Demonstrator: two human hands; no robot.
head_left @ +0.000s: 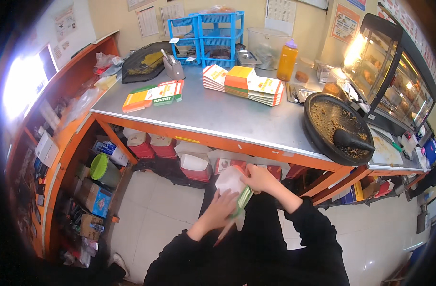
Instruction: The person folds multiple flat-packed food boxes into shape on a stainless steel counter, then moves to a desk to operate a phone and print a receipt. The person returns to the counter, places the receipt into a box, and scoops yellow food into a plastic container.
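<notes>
The biggest thing by me is a long table with a flat, smooth grey metal top [213, 114] and orange sides. At the far right is a lit glass case with a black frame [393, 71]. Near the right end sits a round, dark, rough bowl [309, 128] with brown crumbs stuck inside. At the far side is a blue plastic rack with holes in its shelves [220, 32]. In the middle lies a stack of flat white, orange and green card boxes [246, 85], and one flat card sheet with cut flaps [156, 95] lies left of it. My paper box, white inside with a green patterned strip [230, 183], is above my lap, just off the table's near edge. A fat pestle [354, 139] rests in the bowl.

My right hand [260, 179] has its fingers bent tight on the box's far right edge. My left hand [221, 206] lies on the near side, fingers a little apart; its thumb is hidden, so I cannot tell how tightly it grips.

The table's near edge is long and straight-cut. Smooth metal gives me room between the stack and that edge.
</notes>
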